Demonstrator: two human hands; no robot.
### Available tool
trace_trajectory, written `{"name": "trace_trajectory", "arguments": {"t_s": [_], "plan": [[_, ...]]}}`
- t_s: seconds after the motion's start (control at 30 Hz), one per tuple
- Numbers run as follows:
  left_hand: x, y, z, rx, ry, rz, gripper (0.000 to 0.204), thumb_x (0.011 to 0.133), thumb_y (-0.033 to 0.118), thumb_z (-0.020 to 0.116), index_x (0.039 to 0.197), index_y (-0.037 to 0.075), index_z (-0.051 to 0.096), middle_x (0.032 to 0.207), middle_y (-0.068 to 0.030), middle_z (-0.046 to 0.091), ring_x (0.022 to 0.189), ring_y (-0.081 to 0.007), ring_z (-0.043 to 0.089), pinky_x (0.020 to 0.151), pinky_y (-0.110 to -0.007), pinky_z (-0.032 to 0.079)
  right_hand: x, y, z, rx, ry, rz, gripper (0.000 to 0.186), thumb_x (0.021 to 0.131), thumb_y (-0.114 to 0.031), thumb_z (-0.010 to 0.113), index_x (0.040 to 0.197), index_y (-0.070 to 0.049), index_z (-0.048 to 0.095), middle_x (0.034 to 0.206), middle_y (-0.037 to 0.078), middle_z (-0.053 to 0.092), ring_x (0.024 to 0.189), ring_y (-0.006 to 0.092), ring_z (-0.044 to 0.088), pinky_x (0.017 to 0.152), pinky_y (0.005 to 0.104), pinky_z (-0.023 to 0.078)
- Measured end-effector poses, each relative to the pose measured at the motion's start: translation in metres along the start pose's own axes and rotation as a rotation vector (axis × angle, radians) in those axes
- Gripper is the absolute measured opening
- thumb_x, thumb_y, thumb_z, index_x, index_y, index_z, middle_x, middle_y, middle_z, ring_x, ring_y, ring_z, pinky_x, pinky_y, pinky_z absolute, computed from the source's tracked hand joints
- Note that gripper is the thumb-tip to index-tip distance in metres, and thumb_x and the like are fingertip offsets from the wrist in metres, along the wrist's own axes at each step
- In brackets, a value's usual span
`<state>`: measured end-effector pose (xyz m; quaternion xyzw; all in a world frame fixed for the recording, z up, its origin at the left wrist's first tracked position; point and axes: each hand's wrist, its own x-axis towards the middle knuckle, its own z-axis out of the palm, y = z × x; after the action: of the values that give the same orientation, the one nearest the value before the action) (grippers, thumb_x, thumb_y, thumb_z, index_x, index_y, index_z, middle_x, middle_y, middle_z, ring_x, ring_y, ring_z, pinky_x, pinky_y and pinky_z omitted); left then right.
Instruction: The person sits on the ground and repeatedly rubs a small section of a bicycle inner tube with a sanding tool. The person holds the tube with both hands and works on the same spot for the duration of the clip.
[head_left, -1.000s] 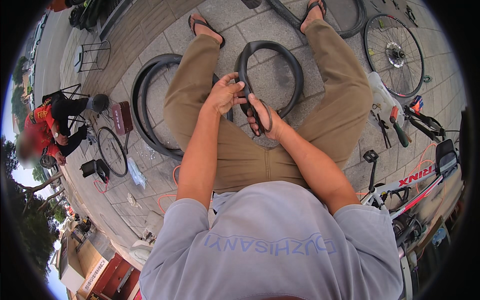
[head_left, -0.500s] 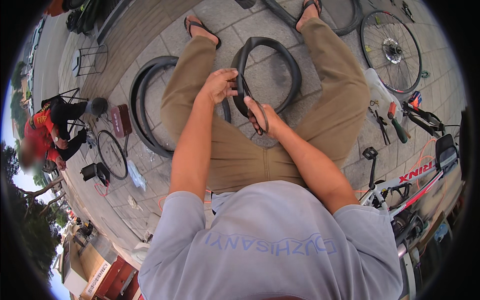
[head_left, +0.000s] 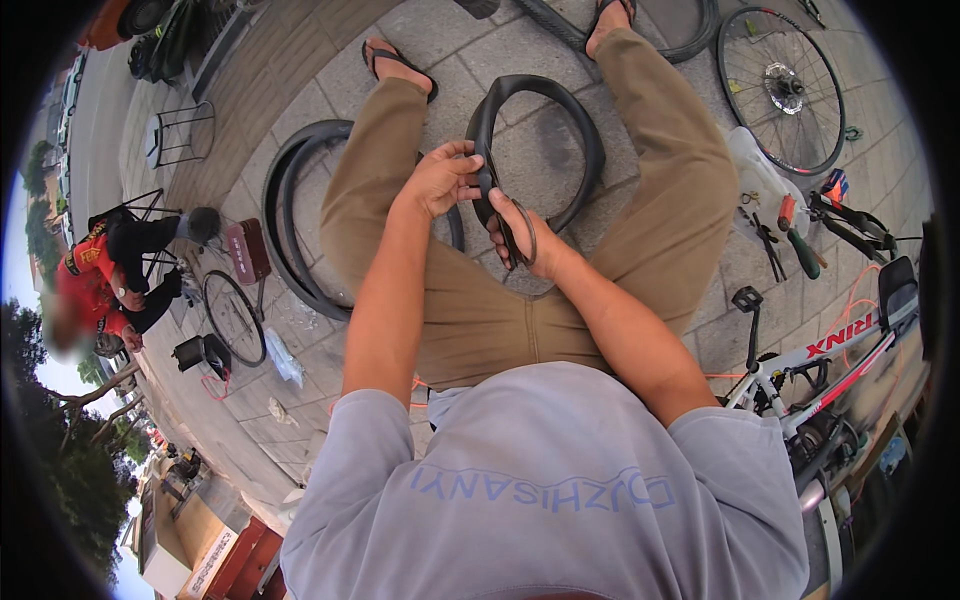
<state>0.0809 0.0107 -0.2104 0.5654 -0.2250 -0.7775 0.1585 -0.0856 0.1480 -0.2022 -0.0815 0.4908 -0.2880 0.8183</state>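
A black bicycle inner tube point(head_left: 590, 135) forms a loop between my knees. My left hand point(head_left: 440, 178) is closed on the tube's left side, pinching the rubber between thumb and fingers. Just below it, my right hand point(head_left: 525, 235) is closed around dark scissors point(head_left: 530, 232); a thin curved handle loop shows beside the thumb. The scissors' blades lie against the tube near my left fingers and are mostly hidden. The lower left part of the tube passes by my right fingers.
Black tyres point(head_left: 280, 200) lie left of my leg. A spoked wheel point(head_left: 780, 90), pliers point(head_left: 765, 245) and a green-handled tool point(head_left: 803, 255) lie at right, near a white bicycle frame point(head_left: 815, 350). A person in red point(head_left: 90, 270) sits at far left beside a small wheel point(head_left: 235, 315).
My left hand has shifted slightly down and right along the tube, and its thumb now presses on the rubber. The scissors' blades show less than before. The view has tilted slightly.
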Motion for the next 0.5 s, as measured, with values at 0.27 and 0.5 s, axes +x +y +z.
{"name": "trace_trajectory", "arguments": {"t_s": [0.27,0.5], "plan": [[-0.01,-0.017,0.001,-0.094,0.015,0.037,0.054,0.101,0.005,0.07,0.149,0.003,0.047,0.106,-0.0066,0.073,0.089,-0.0196,0.074,0.078,-0.038,0.061,0.006,0.0,-0.003,0.13,-0.104,0.003,0.073,0.096,-0.08,0.055,0.096,-0.007,0.058,0.072,0.001,0.05,0.057,0.0156,0.052,0.047,0.0336,0.044],[-0.013,-0.02,0.002,-0.101,0.035,0.064,0.048,0.103,0.007,0.067,0.147,0.005,0.049,0.106,-0.0066,0.075,0.088,-0.0181,0.075,0.069,-0.034,0.061,0.006,0.0,-0.001,0.09,-0.082,0.015,0.075,0.095,-0.082,0.055,0.098,-0.007,0.057,0.072,0.0,0.049,0.056,0.0149,0.051,0.048,0.033,0.044]]}}
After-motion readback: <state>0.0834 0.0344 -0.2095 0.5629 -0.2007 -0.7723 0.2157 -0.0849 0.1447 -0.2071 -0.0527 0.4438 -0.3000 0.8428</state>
